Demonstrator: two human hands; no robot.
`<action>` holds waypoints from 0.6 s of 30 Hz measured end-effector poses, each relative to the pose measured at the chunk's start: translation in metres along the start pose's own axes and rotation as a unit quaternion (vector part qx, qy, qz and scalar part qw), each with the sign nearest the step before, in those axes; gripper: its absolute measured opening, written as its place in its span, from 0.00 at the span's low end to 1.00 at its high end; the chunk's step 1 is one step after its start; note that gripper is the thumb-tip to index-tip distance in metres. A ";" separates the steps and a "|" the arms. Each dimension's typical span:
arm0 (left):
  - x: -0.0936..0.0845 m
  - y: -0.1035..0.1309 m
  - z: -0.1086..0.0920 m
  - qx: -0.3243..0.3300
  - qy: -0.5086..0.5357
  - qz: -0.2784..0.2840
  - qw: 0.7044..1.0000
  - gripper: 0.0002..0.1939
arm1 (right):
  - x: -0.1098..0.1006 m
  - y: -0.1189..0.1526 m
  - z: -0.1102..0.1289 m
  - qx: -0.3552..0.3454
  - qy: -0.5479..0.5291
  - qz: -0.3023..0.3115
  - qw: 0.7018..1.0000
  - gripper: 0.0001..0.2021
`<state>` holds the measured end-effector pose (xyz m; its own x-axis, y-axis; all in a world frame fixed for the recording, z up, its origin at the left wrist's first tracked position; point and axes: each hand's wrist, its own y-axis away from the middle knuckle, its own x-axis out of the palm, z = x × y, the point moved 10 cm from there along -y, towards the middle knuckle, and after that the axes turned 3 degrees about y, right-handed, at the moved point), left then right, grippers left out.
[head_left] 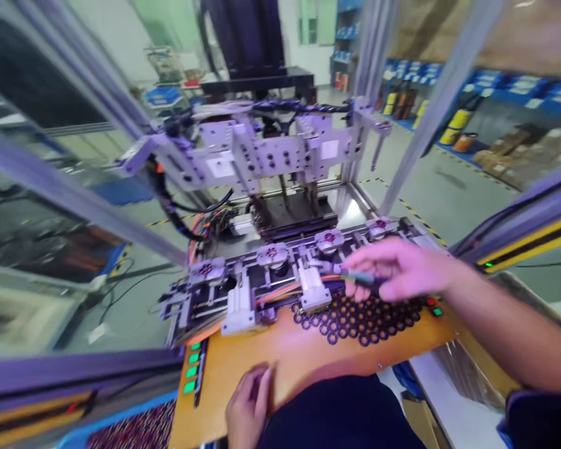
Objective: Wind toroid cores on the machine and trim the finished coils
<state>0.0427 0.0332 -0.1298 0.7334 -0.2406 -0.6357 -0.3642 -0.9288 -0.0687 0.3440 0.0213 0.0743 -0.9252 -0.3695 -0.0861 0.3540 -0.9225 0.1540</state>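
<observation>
My right hand (395,271) is closed around a slim tool with a green and dark handle (359,276). Its pale tip points left over the row of fixtures; blur hides the exact kind. Four-armed dark red parts sit on round metal seats, among them one seat (330,239) just left of my fingers and another (272,253) farther left. Below my right hand, many black rings (331,337) lie spread on the orange-brown work board (290,355). My left hand (249,399) rests at the board's front edge, fingers curled with the thumb alongside; whatever is inside is hidden.
A metal press head (271,153) with cables hangs over the fixtures. Clamp blocks (240,308) stand at their front. Green buttons (191,372) line the board's left side. A blue bin (135,427) of small parts stands lower left. Aluminium posts (442,93) frame the station.
</observation>
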 end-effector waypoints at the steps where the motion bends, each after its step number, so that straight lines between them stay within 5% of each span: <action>1: 0.007 0.000 -0.004 0.007 0.009 0.019 1.000 0.21 | 0.033 -0.004 -0.020 -0.023 -0.025 -0.007 0.999 0.26; 4: 0.027 0.003 -0.016 0.023 0.027 0.067 0.997 0.21 | 0.102 -0.024 -0.108 0.014 0.025 -0.119 0.992 0.16; 6: 0.035 0.007 -0.020 0.024 0.022 0.081 0.996 0.20 | 0.146 -0.044 -0.157 0.047 0.060 -0.105 0.992 0.07; 9: 0.035 0.014 -0.017 0.009 -0.015 0.065 0.998 0.19 | 0.170 -0.070 -0.197 0.090 0.123 -0.106 0.983 0.10; 13: 0.031 0.019 -0.010 -0.003 -0.069 0.028 0.997 0.18 | 0.157 -0.072 -0.205 0.139 0.259 -0.137 0.946 0.10; 18: 0.011 0.019 -0.026 0.032 -0.081 -0.003 0.996 0.16 | 0.143 -0.047 -0.171 0.113 0.402 -0.097 0.903 0.08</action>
<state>0.0590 0.0059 -0.1184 0.6349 -0.1824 -0.7508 -0.4003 -0.9088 -0.1176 0.2189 -0.0076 -0.1131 -0.5360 -0.2498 -0.8065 0.0751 -0.9656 0.2491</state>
